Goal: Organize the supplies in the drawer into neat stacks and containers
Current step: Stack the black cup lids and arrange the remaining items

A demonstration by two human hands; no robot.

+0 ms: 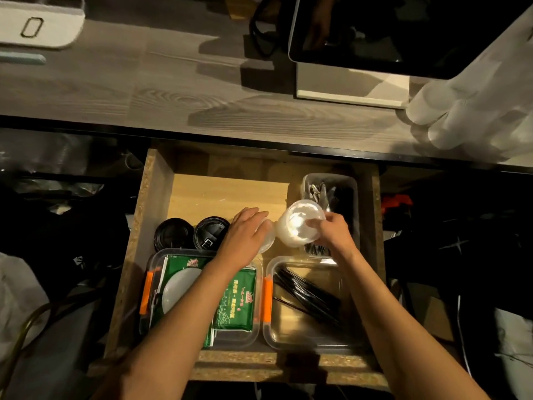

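Open drawer (161, 180) below the desk (173, 90). Above the drawer's middle we see the right hand (331, 230) gripping a clear round cup (298, 222), tilted, and the left hand (248, 230) curled over a clear lid (266, 241) just beside it. Two black lids (191, 233) lie left of the hands.
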